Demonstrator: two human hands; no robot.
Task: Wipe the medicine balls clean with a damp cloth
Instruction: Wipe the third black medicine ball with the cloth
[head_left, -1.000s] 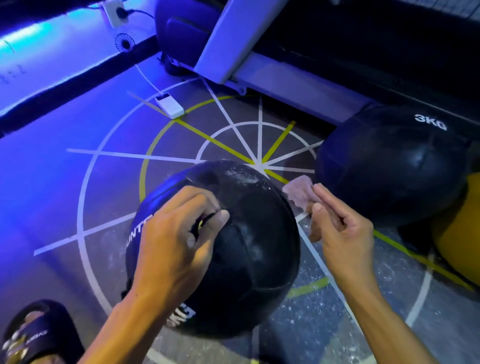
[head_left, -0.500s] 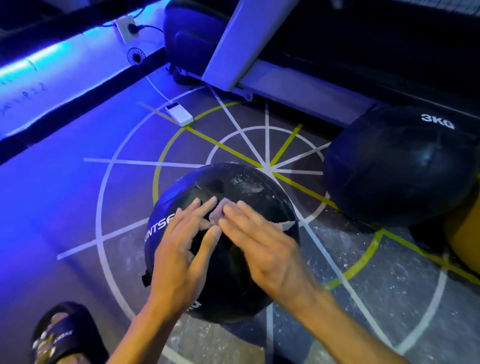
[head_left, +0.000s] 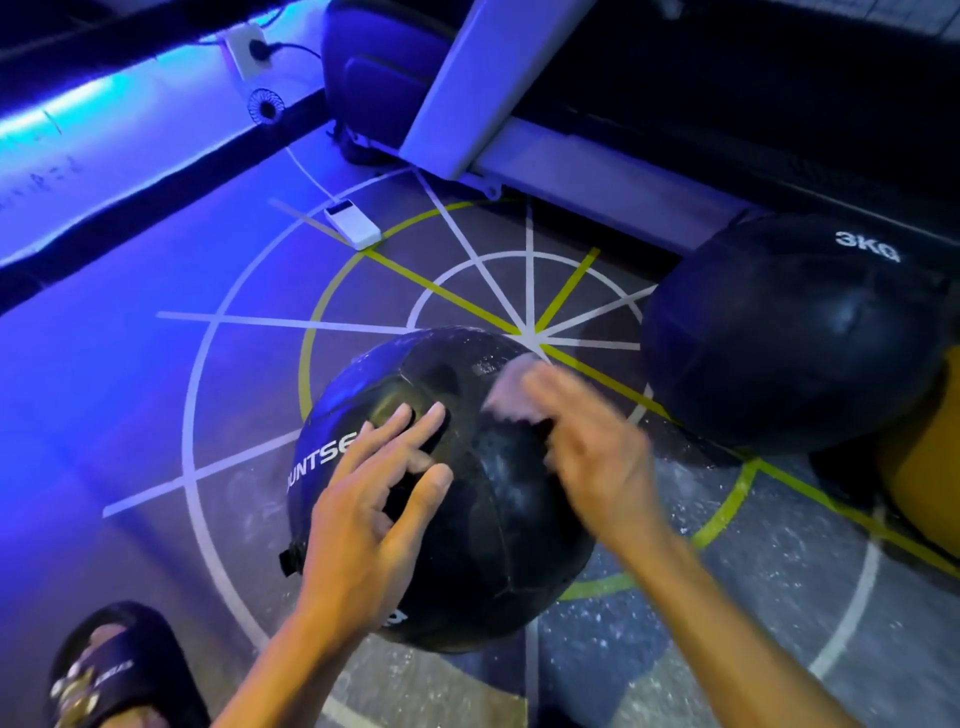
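A black medicine ball (head_left: 493, 525) with white lettering sits on the marked gym floor in the middle of the view. My left hand (head_left: 374, 499) rests flat on its near left side, fingers spread and straight. My right hand (head_left: 597, 457), blurred by motion, presses a small pale cloth (head_left: 511, 395) against the ball's upper right with extended fingers. A second black ball marked 3KG (head_left: 789, 338) lies to the right, apart from both hands.
A yellow ball (head_left: 930, 467) sits at the right edge behind the 3KG ball. A white power bank (head_left: 352, 227) with a cable lies on the floor at the back. A machine's pale frame (head_left: 571, 161) runs across the back. My sandalled foot (head_left: 104, 670) is at bottom left.
My right hand brought the cloth from beside the ball onto its top, then swept it toward the upper right. My left hand's fingers uncurled and now lie flat on the ball.
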